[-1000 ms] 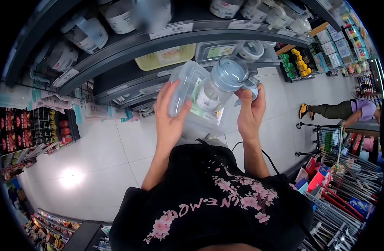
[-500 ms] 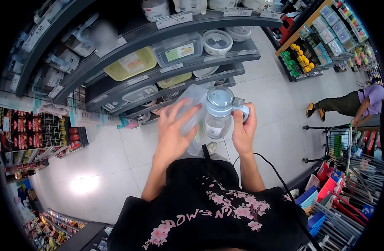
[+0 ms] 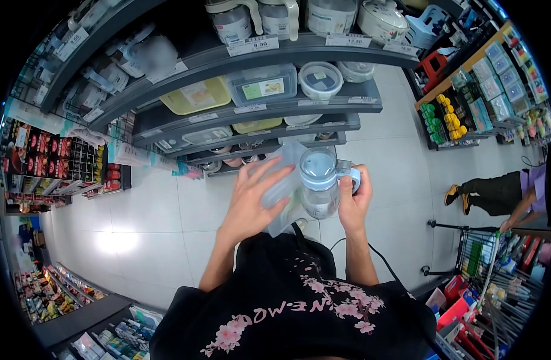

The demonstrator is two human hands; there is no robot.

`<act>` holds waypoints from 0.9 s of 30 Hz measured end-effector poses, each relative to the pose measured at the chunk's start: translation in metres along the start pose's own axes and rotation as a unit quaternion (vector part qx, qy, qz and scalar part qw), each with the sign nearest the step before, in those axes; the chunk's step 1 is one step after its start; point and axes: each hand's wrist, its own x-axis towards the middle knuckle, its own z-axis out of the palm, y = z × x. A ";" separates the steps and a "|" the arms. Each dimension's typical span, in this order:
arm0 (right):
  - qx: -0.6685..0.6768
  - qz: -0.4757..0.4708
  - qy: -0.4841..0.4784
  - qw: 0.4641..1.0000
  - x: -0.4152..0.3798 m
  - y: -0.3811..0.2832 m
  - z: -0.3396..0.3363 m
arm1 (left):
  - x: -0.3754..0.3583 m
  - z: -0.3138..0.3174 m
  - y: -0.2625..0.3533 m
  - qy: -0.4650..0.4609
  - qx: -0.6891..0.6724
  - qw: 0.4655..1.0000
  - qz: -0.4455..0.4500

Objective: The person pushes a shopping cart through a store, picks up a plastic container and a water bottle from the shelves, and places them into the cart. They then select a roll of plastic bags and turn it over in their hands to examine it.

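My right hand (image 3: 355, 204) is closed round the light blue handle of a clear plastic jug (image 3: 320, 203) with a light blue lid. The jug stands upright in front of my chest, a white label on its side. Just left of it, my left hand (image 3: 251, 201) grips a translucent plastic container (image 3: 295, 157) tipped on its side, with the fingers spread over its outer face. The thumb side points toward the jug. My palm hides part of the container, and its far side is behind the jug.
Dark shelves (image 3: 323, 107) ahead carry food boxes, round tubs and jugs with price tags. A snack rack (image 3: 50, 159) stands at left. On the right, a person in a purple top (image 3: 535, 183) holds a shopping cart (image 3: 476, 252). Pale tiled floor (image 3: 149, 210) lies between.
The view has tipped upward, so shelves, jug and container sit lower in the picture. Both hands keep their holds. The person with the cart appears slightly lower.
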 end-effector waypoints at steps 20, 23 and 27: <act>-0.057 -0.010 -0.080 0.995 0.174 0.002 -0.060 | 0.171 0.017 -0.006 -0.051 -0.043 0.997 0.041; -0.056 -0.003 -0.075 0.996 0.192 0.004 -0.076 | 0.188 0.023 0.004 -0.065 -0.030 0.996 0.050; -0.038 0.005 -0.093 0.995 0.219 0.009 -0.106 | 0.210 0.043 0.019 -0.066 -0.011 0.997 0.047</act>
